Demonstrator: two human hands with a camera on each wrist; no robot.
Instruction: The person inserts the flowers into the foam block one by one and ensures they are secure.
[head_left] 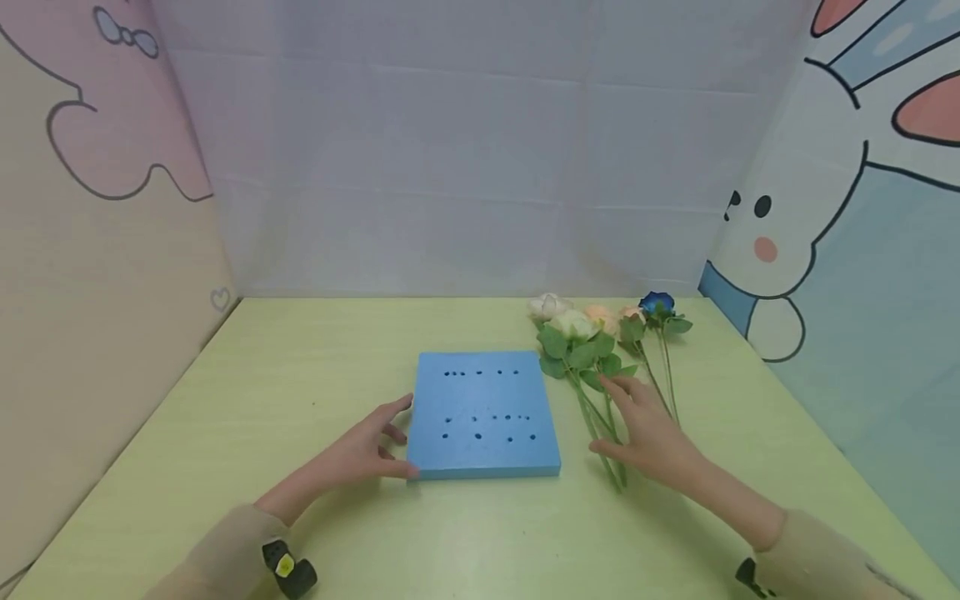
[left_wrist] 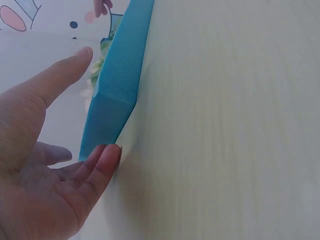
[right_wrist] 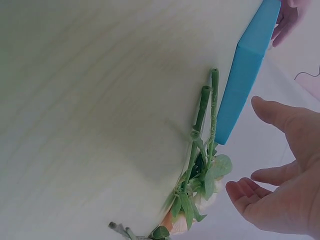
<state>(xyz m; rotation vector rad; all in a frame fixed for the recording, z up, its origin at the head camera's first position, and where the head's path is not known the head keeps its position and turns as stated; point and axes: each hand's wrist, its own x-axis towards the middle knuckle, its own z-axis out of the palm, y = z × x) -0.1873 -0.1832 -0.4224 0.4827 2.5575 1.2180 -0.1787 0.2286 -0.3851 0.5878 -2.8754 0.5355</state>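
Observation:
A flat blue block (head_left: 487,412) with rows of small holes in its top lies on the table. My left hand (head_left: 378,442) is at its left side, thumb and fingers spread apart. In the left wrist view a fingertip of the left hand (left_wrist: 55,175) is at the block's corner (left_wrist: 107,117). Over the stems (head_left: 600,425) of the artificial flowers, to the right of the block, hovers my right hand (head_left: 648,429), fingers loosely bent. The right wrist view shows a gap between the right hand (right_wrist: 280,175) and the green stems (right_wrist: 200,115), nothing in its grasp.
White blooms (head_left: 573,323), peach blooms (head_left: 602,317) and one blue rose (head_left: 657,303) lie toward the table's back right. A pale fabric wall (head_left: 465,167) rises behind the table (head_left: 315,350). Printed side walls stand left and right.

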